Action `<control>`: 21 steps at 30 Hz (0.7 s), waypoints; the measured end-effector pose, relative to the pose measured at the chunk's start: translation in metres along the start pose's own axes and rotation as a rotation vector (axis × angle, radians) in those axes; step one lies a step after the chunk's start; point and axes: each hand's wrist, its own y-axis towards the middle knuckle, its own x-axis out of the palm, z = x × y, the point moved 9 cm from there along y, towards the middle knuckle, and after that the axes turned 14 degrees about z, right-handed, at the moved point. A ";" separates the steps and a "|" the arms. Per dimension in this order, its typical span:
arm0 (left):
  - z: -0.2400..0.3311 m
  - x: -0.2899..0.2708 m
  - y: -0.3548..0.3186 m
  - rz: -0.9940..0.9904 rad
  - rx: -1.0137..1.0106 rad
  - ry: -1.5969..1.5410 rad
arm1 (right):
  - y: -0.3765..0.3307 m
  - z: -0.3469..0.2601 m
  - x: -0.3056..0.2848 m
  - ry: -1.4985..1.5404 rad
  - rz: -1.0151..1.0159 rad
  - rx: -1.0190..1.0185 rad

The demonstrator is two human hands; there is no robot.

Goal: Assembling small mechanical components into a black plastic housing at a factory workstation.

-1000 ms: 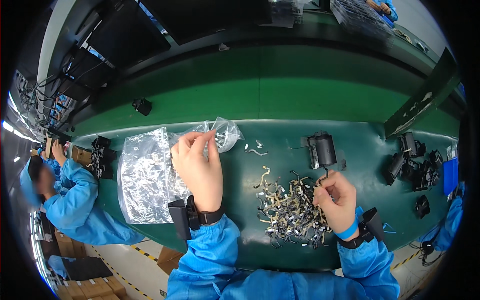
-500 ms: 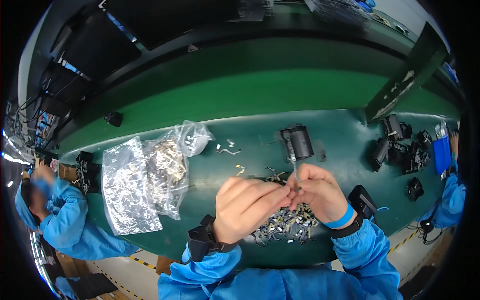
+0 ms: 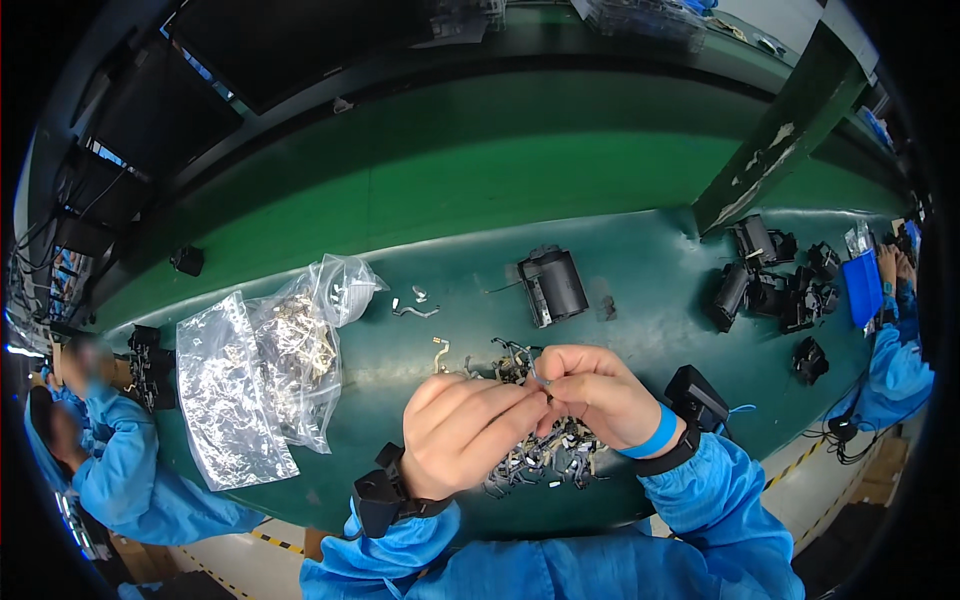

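Observation:
Over the pile of small flex cables (image 3: 555, 458), my two hands meet fingertip to fingertip. A thin grey flex cable (image 3: 538, 372) rises in a curve from between my fingers. My right hand (image 3: 603, 400) is closed, pinching this cable between thumb and forefinger. My left hand (image 3: 465, 430) is closed too, its fingertips at the cable's lower end, which the fingers mostly hide. Just beyond the hands stands a black plastic camera-like housing (image 3: 555, 288). A loose gold flex cable (image 3: 440, 352) lies past my left knuckles.
Clear plastic bags (image 3: 240, 395) of small parts lie at left on the green table (image 3: 430, 270). Another flex cable (image 3: 415, 311) lies near them. Black housings (image 3: 765, 285) cluster at right, near a blue tray (image 3: 862, 288). Co-workers in blue sleeves sit on both sides.
The view has shifted, so the table's contents appear further left. The grey cable's free end, earlier upright in front of the housing, now curves leftward over the pile. Both hands stay together.

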 end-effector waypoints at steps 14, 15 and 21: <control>-0.084 -0.012 -0.044 0.563 -1.103 -0.683 | 0.025 -0.083 -0.028 -1.311 0.310 -0.866; -0.085 -0.010 -0.045 0.580 -1.120 -0.756 | 0.023 -0.084 -0.026 -1.246 0.336 -0.874; -0.080 0.006 -0.042 0.742 -1.165 -1.094 | 0.011 -0.078 -0.017 -1.052 0.407 -0.846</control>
